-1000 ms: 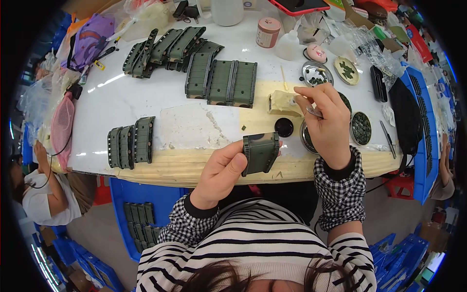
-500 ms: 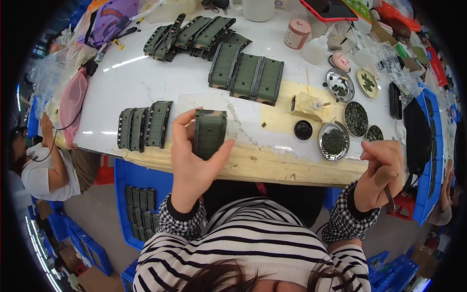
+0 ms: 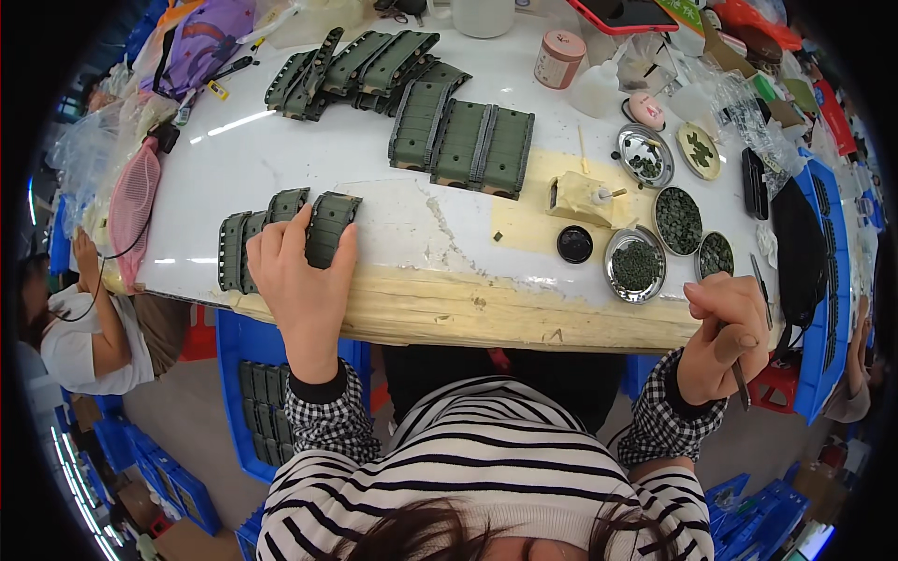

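Observation:
My left hand (image 3: 304, 280) is at the left front of the table, its thumb and fingers closed around the edges of a green curved ribbed panel (image 3: 329, 222). That panel sits at the right end of a short row of similar green panels (image 3: 234, 251), partly hidden by the hand. To the right, my right hand (image 3: 728, 327) is raised by the table's front edge, fingers curled around a thin dark stick-like tool (image 3: 742, 385). The tool's kind is not clear. Nearest to this hand are round metal dishes of small dark-green pieces (image 3: 637, 266).
More green panels (image 3: 477, 140) lie mid-table, with a pile (image 3: 365, 65) behind. A yellowish block (image 3: 580, 199) and a black round lid (image 3: 574, 244) stand before the dishes. A blue crate (image 3: 234, 393) holding panels is below the table. Another person (image 3: 103, 327) sits at left.
My left hand has moved left and down with the green panel, from mid-air to the end of the row. My right hand has stayed nearly in place, still holding the tool.

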